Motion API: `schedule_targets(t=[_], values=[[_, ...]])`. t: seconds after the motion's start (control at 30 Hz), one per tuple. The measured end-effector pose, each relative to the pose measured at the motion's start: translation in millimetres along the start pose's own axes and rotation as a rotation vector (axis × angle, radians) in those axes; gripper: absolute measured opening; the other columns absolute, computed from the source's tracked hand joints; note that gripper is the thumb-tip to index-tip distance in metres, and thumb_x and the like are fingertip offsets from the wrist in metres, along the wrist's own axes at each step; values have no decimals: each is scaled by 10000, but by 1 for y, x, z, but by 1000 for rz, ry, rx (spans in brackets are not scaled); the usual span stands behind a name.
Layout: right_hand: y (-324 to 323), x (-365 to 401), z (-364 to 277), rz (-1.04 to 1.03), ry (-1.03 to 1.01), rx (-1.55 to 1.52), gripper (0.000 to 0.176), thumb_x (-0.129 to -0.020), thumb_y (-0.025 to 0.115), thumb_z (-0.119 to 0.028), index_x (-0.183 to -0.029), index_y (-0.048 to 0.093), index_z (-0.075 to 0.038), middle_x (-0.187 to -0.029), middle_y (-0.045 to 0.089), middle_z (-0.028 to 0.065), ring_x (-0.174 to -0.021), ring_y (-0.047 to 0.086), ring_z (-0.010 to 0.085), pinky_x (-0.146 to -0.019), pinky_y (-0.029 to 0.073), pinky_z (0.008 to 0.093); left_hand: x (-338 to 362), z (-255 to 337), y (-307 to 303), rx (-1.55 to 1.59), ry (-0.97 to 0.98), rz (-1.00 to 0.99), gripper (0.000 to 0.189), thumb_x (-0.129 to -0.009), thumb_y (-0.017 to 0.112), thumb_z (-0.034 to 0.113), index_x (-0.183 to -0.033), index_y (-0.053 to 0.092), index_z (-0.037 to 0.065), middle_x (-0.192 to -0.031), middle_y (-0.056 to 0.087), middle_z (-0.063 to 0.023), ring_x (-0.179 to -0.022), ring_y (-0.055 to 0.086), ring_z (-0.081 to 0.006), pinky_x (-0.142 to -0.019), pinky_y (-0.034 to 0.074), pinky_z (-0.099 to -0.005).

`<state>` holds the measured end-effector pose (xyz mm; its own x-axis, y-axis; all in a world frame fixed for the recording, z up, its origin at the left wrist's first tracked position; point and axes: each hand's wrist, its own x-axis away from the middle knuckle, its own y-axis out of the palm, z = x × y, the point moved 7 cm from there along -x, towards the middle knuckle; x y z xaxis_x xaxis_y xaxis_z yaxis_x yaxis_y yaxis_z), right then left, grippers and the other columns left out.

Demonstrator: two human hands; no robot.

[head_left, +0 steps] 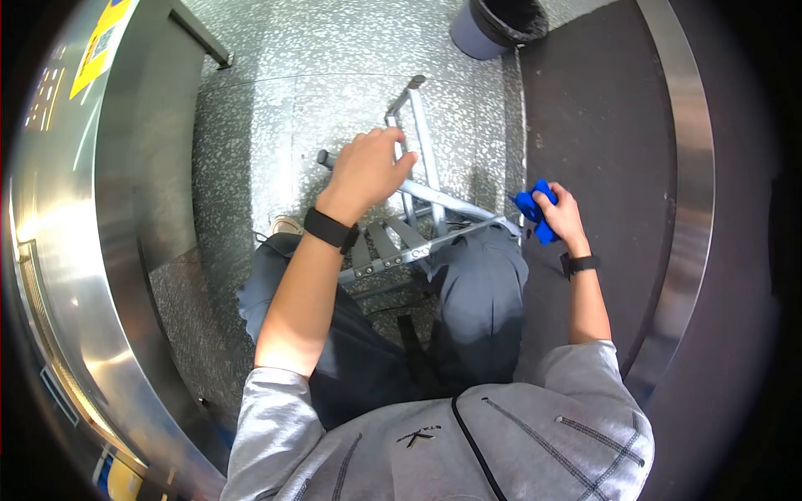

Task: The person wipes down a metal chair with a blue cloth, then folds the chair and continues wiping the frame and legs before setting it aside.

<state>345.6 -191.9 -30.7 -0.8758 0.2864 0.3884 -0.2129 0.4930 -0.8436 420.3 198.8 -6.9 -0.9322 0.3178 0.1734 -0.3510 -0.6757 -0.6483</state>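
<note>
While between fingers (549, 199) of right hand (566, 220), blue cloth (527, 205); stepladder (428, 163) under left hand (368, 171).

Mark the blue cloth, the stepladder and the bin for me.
blue cloth (530, 205): head view, on the bunched fabric beside the thumb.
stepladder (451, 201): head view, on the diagonal metal bar.
bin (473, 37): head view, on its grey outer wall.

one stepladder (443, 200), one blue cloth (535, 213), one bin (493, 29), two wristbands (330, 228)
</note>
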Motion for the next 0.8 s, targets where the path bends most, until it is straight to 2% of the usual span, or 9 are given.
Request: schedule_targets(t=[0.1, 0.13, 0.17, 0.23, 0.33, 0.47, 0.6, 0.73, 0.8], values=[[1, 49, 23, -49, 21, 43, 642, -766, 780, -329, -1292, 563, -34, -1096, 690, 228, -1019, 681, 327, -884, 532, 407, 1, 8, 5, -4, 26, -43, 393, -896, 639, 295, -1121, 644, -28, -1068, 677, -243, -1012, 645, -380, -873, 497, -440], [18, 58, 38, -101, -41, 51, 768, -729, 823, -312, -1382, 494, -78, -1166, 652, 226, -1075, 656, 337, -917, 520, 421, 1, 7, 9, -6, 25, -58, 402, -895, 637, 300, -1129, 643, -27, -1081, 675, -248, -1024, 645, -378, -878, 497, -438], [35, 65, 52, -90, -77, 201, 806, -722, 832, -298, -1421, 468, -129, -1191, 623, 201, -1091, 639, 368, -946, 507, 437, 1, 8, 14, -20, 28, -69, 404, -895, 637, 300, -1133, 642, -27, -1084, 674, -250, -1027, 644, -379, -880, 497, -436], [59, 73, 48, -79, -30, 399, 720, -757, 810, -288, -1389, 488, -163, -1204, 603, 176, -1084, 624, 400, -930, 505, 460, 3, 8, 19, -60, 25, -84, 409, -894, 637, 299, -1140, 640, -28, -1092, 672, -253, -1034, 643, -381, -884, 498, -432], [81, 50, 49, -124, 31, 402, 527, -816, 759, -249, -1291, 552, -152, -1192, 614, 162, -1081, 616, 396, -892, 509, 468, 5, 5, 27, -84, -7, -138, 423, -887, 647, 295, -1153, 635, -34, -1100, 669, -255, -1041, 641, -385, -899, 498, -429], [64, 33, 30, -49, -53, 366, 347, -858, 705, -213, -1180, 612, -122, -1146, 636, 128, -1058, 627, 359, -866, 506, 451, 8, -6, 31, -124, 37, -115, 426, -869, 668, 274, -1158, 631, -36, -1097, 670, -243, -1028, 640, -388, -902, 498, -438], [49, -22, 17, 61, -193, 334, 329, -842, 715, -197, -1149, 633, -112, -1133, 641, 115, -1047, 628, 361, -863, 504, 455, 4, -5, 37, -163, 30, -151, 425, -862, 682, 257, -1177, 616, -21, -1138, 659, -210, -1054, 622, -376, -918, 483, -447], [40, -74, -7, 26, -220, 333, 350, -820, 735, -184, -1153, 649, -123, -1130, 644, 107, -1070, 619, 351, -899, 498, 440, 0, -3, 40, -210, 68, -121, 449, -863, 688, 272, -1205, 602, -6, -1186, 644, -197, -1114, 597, -368, -947, 473, -440], [37, -93, -12, 124, -287, 224, 382, -821, 733, -181, -1184, 631, -125, -1172, 620, 99, -1096, 607, 336, -925, 490, 422, -1, -6, 43, -239, 90, -93, 464, -863, 690, 283, -1216, 598, -3, -1199, 639, -195, -1133, 588, -365, -956, 471, -438]])
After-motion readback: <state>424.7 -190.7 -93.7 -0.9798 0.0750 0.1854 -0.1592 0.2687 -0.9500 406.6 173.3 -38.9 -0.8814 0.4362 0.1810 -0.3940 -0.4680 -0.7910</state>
